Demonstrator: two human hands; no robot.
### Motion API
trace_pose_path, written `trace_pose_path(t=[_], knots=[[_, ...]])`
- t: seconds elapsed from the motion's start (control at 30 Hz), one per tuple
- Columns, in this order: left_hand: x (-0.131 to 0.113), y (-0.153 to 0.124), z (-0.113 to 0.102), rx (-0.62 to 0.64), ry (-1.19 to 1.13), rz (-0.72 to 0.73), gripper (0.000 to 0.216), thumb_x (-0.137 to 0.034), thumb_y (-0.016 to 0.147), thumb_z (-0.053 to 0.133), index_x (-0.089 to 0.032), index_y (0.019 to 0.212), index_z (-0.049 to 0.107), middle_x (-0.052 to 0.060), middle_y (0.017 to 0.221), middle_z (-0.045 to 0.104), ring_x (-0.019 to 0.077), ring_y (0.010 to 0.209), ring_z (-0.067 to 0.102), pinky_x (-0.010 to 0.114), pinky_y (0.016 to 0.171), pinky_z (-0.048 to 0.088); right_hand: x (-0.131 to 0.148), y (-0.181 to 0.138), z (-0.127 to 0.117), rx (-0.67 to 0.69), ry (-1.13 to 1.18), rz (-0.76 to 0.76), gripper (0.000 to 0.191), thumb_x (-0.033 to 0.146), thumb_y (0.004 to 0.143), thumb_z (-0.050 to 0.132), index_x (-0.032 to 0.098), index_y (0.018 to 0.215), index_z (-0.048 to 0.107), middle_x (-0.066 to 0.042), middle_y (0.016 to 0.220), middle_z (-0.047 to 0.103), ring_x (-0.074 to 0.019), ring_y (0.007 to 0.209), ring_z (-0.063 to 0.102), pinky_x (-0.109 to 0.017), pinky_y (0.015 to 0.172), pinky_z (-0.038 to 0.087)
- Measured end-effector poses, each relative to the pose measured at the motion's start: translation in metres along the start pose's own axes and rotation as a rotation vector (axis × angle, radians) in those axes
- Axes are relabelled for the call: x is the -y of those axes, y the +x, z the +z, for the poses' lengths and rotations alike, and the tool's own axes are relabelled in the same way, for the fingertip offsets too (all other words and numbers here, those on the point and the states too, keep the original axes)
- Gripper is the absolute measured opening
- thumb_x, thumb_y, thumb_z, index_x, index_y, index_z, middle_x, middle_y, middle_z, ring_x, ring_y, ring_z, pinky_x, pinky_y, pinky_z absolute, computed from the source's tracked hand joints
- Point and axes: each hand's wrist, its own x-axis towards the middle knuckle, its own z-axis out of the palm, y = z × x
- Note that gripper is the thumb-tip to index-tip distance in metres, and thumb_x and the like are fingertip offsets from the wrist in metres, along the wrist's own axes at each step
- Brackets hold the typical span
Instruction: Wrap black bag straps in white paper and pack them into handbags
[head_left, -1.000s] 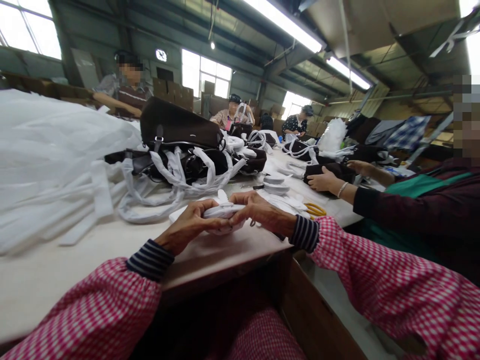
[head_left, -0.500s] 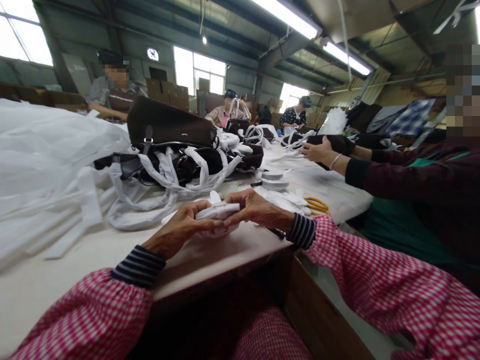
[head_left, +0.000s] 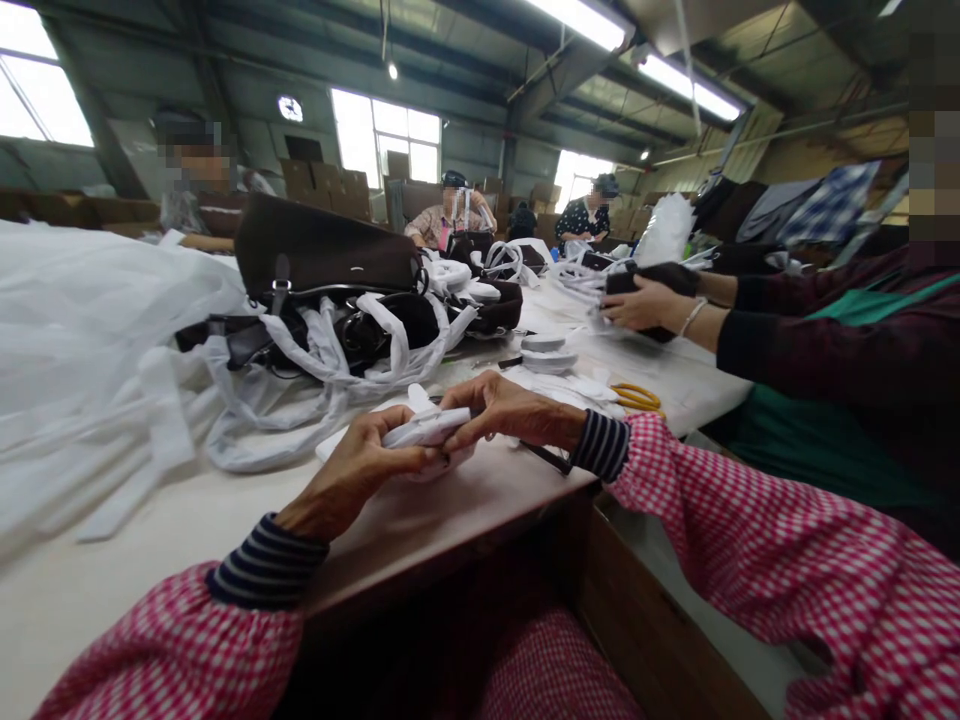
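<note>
Between my two hands is a small white paper-wrapped bundle (head_left: 420,430), held just above the near edge of the table (head_left: 487,490). My left hand (head_left: 367,450) is closed round its left side, thumb along the front. Fingers and thumb of my right hand (head_left: 499,410) pinch its right end. What lies inside the white wrapping is hidden. Beyond my hands, dark brown handbags (head_left: 330,250) are piled up, with handles wrapped in white paper (head_left: 322,340).
Yellow-handled scissors (head_left: 637,398) and a stack of white pieces (head_left: 547,355) lie right of my hands. White sheeting (head_left: 112,310) and strips cover the left. At right, a co-worker's hands (head_left: 645,303) hold a dark bag. An open box (head_left: 660,610) stands below the table edge.
My view has shifted slightly. My right fingers have moved a little on the white bundle, which both hands still hold. The co-worker at right has turned the dark bag.
</note>
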Motion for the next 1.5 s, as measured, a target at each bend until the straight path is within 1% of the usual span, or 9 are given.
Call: trace_pose_path(t=[0.27, 0.7, 0.9, 1.0, 1.13, 1.27, 1.33, 1.37, 1.5], knots=[[0.003, -0.001, -0.003, -0.005, -0.022, 0.004, 0.028, -0.033, 0.072, 0.080, -0.017, 0.092, 0.069, 0.001, 0.091, 0.071, 0.0222, 0.088, 0.065, 0.029, 0.076, 0.046, 0.000, 0.003, 0.005, -0.089, -0.032, 0.047, 0.025, 0.028, 0.063, 0.084, 0.015, 0.081, 0.073, 0.004, 0.068, 0.061, -0.0101, 0.061, 0.045, -0.023, 0.056, 0.028], [-0.007, -0.005, 0.008, -0.007, -0.049, 0.019, 0.038, -0.030, 0.068, 0.077, -0.016, 0.103, 0.072, 0.004, 0.095, 0.072, 0.0238, 0.091, 0.063, 0.029, 0.074, 0.044, 0.005, 0.003, 0.005, -0.087, 0.007, 0.134, 0.023, 0.024, 0.057, 0.084, 0.015, 0.074, 0.071, 0.004, 0.064, 0.060, -0.0102, 0.061, 0.046, -0.023, 0.055, 0.027], [-0.005, -0.005, 0.006, -0.103, 0.211, 0.066, 0.021, -0.031, 0.072, 0.074, -0.018, 0.086, 0.068, -0.002, 0.077, 0.060, 0.0172, 0.073, 0.052, 0.028, 0.063, 0.035, -0.004, 0.002, 0.009, -0.160, 0.041, 0.103, 0.022, 0.021, 0.058, 0.082, 0.015, 0.076, 0.071, 0.004, 0.065, 0.061, -0.0100, 0.060, 0.046, -0.023, 0.055, 0.027], [-0.003, -0.004, 0.005, -0.092, 0.245, 0.082, 0.019, -0.032, 0.075, 0.073, -0.018, 0.086, 0.067, -0.003, 0.076, 0.059, 0.0165, 0.071, 0.052, 0.028, 0.063, 0.035, -0.007, 0.002, 0.006, -0.133, 0.033, 0.107, 0.023, 0.022, 0.059, 0.082, 0.015, 0.077, 0.071, 0.004, 0.067, 0.062, -0.0097, 0.060, 0.046, -0.022, 0.054, 0.027], [-0.002, -0.004, 0.005, -0.082, 0.281, 0.101, 0.023, -0.031, 0.077, 0.075, -0.018, 0.096, 0.070, -0.002, 0.085, 0.067, 0.0185, 0.079, 0.058, 0.029, 0.070, 0.040, -0.001, 0.001, -0.001, -0.058, -0.007, 0.121, 0.021, 0.021, 0.060, 0.082, 0.015, 0.077, 0.071, 0.004, 0.067, 0.061, -0.0100, 0.062, 0.047, -0.022, 0.055, 0.028], [-0.004, -0.006, 0.004, -0.012, 0.146, 0.073, 0.033, -0.032, 0.078, 0.076, -0.018, 0.108, 0.071, 0.001, 0.099, 0.072, 0.0220, 0.091, 0.063, 0.029, 0.077, 0.045, 0.008, -0.001, -0.001, -0.004, -0.051, 0.113, 0.018, 0.019, 0.067, 0.079, 0.014, 0.083, 0.072, 0.003, 0.073, 0.064, -0.0115, 0.067, 0.052, -0.022, 0.059, 0.034], [-0.004, -0.007, 0.004, -0.004, 0.075, 0.061, 0.031, -0.033, 0.078, 0.077, -0.017, 0.105, 0.071, 0.001, 0.095, 0.071, 0.0213, 0.088, 0.063, 0.028, 0.075, 0.045, 0.011, -0.006, 0.006, -0.073, -0.145, 0.036, 0.019, 0.016, 0.072, 0.077, 0.014, 0.090, 0.073, 0.001, 0.083, 0.069, -0.0146, 0.076, 0.059, -0.024, 0.069, 0.042], [-0.004, -0.007, 0.004, -0.021, 0.066, 0.062, 0.030, -0.034, 0.078, 0.077, -0.017, 0.102, 0.071, 0.001, 0.091, 0.070, 0.0202, 0.085, 0.062, 0.028, 0.073, 0.045, 0.012, -0.010, 0.011, -0.168, -0.236, -0.040, 0.020, 0.015, 0.074, 0.077, 0.015, 0.094, 0.073, -0.001, 0.090, 0.070, -0.0166, 0.083, 0.061, -0.027, 0.075, 0.045], [-0.002, -0.006, 0.005, -0.074, 0.057, 0.080, 0.029, -0.038, 0.080, 0.076, -0.016, 0.096, 0.068, 0.001, 0.090, 0.068, 0.0180, 0.080, 0.059, 0.027, 0.069, 0.042, 0.004, -0.033, 0.039, -0.705, -0.729, -0.398, 0.016, 0.019, 0.083, 0.079, 0.018, 0.099, 0.074, -0.007, 0.105, 0.069, -0.0243, 0.106, 0.058, -0.038, 0.096, 0.044]])
